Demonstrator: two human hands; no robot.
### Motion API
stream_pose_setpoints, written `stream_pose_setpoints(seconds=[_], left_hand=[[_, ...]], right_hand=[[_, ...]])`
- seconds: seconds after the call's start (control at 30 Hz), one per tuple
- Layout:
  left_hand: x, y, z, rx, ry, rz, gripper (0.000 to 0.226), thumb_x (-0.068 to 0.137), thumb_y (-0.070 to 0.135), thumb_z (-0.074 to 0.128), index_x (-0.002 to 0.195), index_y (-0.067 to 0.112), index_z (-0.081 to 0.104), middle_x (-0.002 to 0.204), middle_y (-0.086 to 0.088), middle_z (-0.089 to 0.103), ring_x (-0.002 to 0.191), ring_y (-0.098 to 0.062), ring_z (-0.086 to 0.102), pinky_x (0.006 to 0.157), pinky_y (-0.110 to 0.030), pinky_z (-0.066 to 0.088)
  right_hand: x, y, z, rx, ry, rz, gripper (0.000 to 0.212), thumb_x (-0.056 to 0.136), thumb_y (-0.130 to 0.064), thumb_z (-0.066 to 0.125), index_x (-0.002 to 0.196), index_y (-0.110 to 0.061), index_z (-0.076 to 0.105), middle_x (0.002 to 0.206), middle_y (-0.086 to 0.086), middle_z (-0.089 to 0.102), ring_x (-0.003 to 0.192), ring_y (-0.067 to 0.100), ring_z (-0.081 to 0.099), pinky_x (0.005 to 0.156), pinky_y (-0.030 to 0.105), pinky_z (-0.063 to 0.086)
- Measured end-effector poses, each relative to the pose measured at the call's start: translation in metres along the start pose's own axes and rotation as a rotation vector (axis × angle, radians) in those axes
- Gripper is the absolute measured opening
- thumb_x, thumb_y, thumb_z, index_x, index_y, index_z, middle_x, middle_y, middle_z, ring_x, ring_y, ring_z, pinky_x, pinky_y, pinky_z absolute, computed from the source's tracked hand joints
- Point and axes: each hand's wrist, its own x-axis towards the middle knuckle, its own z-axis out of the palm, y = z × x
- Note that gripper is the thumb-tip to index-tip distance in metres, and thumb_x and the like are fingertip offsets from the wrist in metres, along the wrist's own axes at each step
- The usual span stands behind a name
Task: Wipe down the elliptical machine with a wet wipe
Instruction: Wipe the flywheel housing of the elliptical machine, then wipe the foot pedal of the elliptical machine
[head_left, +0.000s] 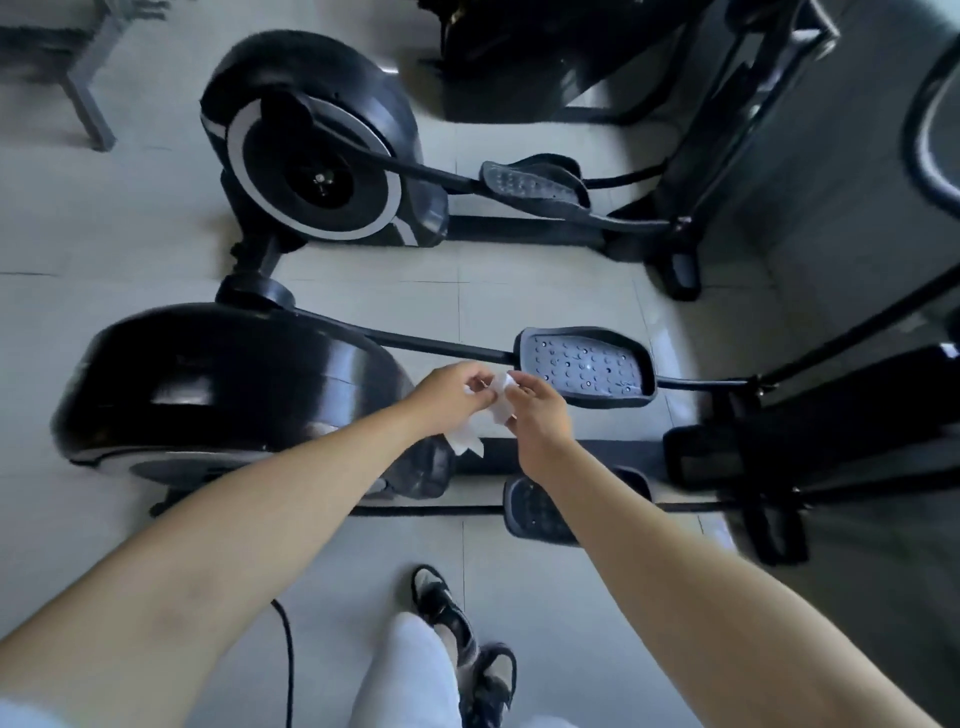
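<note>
A black elliptical machine (218, 384) lies across the view below me, its flywheel housing at the left. Its far foot pedal (587, 366) is grey and studded; its near pedal (535, 512) is partly hidden by my right forearm. Both my hands meet above the gap between housing and far pedal. My left hand (452, 395) and my right hand (535, 410) each pinch a white wet wipe (493, 410), which hangs crumpled between them, one end dangling down to the left.
A second black elliptical (311, 156) stands behind, parallel to the near one. A black cable (288, 660) runs over the tiled floor near my feet. My shoes (441, 608) stand close to the near pedal. A grey frame leg (88, 109) stands at the far left.
</note>
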Motion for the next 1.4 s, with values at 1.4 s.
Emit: stream_pose_setpoints(seconds=[1.4], left_hand=[[0.134,-0.156,0.233,0.15,-0.351,0.066,0.012,0.103,0.022,0.052,0.109,0.018,0.062,0.093,0.006,0.064,0.084,-0.014,0.058,0.066,-0.021,0.04]], right_hand=[[0.109,0.246,-0.076,0.262,0.548,0.079,0.026,0.095,-0.007,0.054,0.116,-0.022,0.058,0.11,-0.002,0.063,0.094,0.013,0.065,0.08,0.03,0.058]])
